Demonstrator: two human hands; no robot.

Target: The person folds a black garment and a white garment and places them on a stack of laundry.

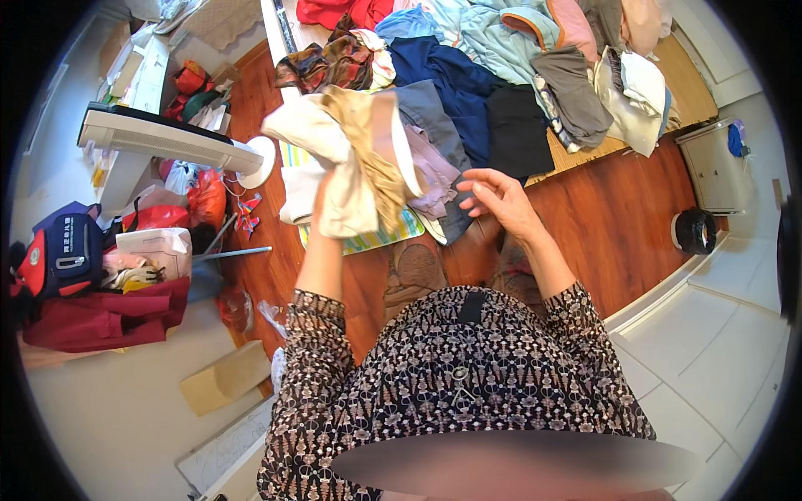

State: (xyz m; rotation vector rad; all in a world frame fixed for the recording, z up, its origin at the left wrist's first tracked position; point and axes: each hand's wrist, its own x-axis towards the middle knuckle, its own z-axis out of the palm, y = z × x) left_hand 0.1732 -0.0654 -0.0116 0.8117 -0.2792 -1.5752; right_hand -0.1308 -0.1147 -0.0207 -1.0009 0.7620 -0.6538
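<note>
Cream and tan cloth (344, 156), loosely bunched and blurred, is lifted in my left hand (324, 203). The cloth hides most of that hand's fingers. To the right, my right hand (498, 199) is held in the air with its fingers apart and nothing in it. Behind and below the lifted cloth lie a lilac garment (429, 169), a grey garment (438, 116) and a folded white cloth (299, 199). Under them a striped, coloured mat (401, 230) shows at its front edge. Black folded cloth (519, 128) and a navy garment (438, 78) lie beyond my right hand.
More clothes cover the wooden surface (686, 78), including a light blue garment (489, 41) and a grey-brown folded one (570, 94). A white tower-like appliance on a round base (258, 164) stands at left. Bags, among them a backpack (72, 250), crowd the left side. A black-lined bin (694, 230) is at right.
</note>
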